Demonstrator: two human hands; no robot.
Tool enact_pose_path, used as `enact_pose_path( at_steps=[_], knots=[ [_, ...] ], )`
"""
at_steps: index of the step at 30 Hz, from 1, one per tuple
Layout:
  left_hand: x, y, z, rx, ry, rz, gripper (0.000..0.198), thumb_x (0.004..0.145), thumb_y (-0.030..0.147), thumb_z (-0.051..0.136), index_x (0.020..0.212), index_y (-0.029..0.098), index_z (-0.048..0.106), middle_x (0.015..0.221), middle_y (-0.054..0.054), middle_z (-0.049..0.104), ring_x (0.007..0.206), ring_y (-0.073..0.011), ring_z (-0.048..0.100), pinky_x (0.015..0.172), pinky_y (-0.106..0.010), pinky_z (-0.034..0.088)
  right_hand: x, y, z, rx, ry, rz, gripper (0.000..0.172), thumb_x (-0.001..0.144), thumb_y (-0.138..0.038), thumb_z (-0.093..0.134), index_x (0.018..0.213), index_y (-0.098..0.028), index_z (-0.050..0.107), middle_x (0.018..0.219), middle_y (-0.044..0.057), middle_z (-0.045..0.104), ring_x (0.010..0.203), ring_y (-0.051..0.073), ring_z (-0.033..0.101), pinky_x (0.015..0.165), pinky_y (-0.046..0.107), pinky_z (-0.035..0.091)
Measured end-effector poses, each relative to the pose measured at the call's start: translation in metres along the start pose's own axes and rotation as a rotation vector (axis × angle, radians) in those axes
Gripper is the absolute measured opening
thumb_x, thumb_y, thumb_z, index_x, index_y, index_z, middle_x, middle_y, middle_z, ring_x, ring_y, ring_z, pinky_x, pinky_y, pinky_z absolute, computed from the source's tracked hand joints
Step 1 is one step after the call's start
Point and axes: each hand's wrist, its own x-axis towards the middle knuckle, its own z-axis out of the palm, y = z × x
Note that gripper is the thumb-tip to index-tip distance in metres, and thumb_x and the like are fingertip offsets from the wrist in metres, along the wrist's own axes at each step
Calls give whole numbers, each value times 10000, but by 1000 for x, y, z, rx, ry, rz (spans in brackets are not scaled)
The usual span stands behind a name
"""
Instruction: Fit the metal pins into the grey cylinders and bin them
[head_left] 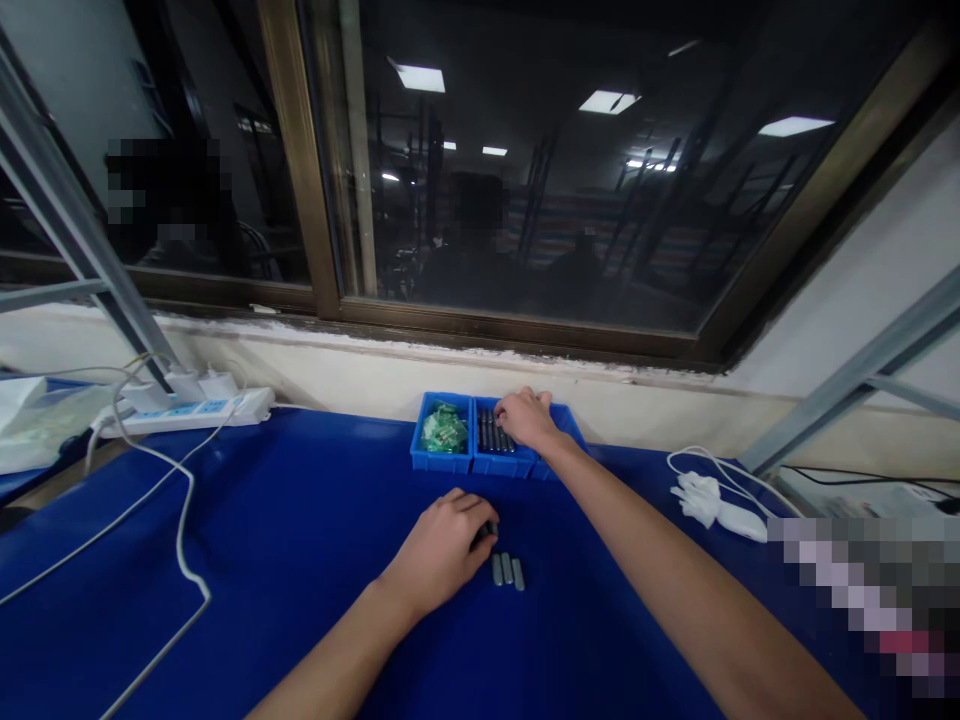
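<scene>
My left hand (454, 543) rests low over the blue table, its fingers curled round a small dark grey bar (487, 529) that shows only in part. Just in front of it lie three short grey bars (508, 571), side by side. Further back, my right hand (529, 416) reaches over the middle blue bin (504, 466), its fingers bent and closed; what they hold, if anything, is hidden. Several dark grey bars (495, 434) lie in a row in that bin. The left blue bin (442, 463) holds green pieces (444, 430). My right hand and forearm partly cover the right blue bin (568, 425).
A white power strip (217, 408) with plugs and loose cables (184, 520) lies at the left. A white device with a cord (739, 520) sits at the right. Metal frame bars (855, 375) stand at both sides, and a window (525, 200) rises behind the bins.
</scene>
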Motion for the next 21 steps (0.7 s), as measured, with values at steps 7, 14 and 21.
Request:
enact_pose_path(
  at_steps=[7, 14, 21],
  knots=[
    [-1, 1, 0, 6, -6, 2, 138, 966, 143, 694, 1091, 198, 716, 1141, -47, 752, 1058, -251, 671, 982, -430, 533, 4, 3, -1, 16, 22, -8, 245, 934, -191, 640, 1101, -203, 818, 1110, 148, 795, 1198, 327, 568, 941, 446, 269],
    [-1, 3, -5, 19, -25, -8, 135, 976, 147, 668, 1090, 201, 715, 1139, -47, 752, 1055, -259, 666, 972, -421, 526, -65, -9, -26, 159, 244, -115, 333, 1053, -279, 472, 1186, -259, 776, 1214, 38, 793, 1160, 240, 635, 1021, 401, 358],
    [-8, 1, -26, -1, -107, -9, 179, 860, 124, 706, 1008, 220, 733, 1039, -26, 768, 985, -234, 706, 985, -378, 523, -192, -15, -4, 420, -147, -99, 430, 843, -550, 765, 1222, -348, 772, 900, 23, 769, 845, 249, 698, 748, 371, 471]
  ],
)
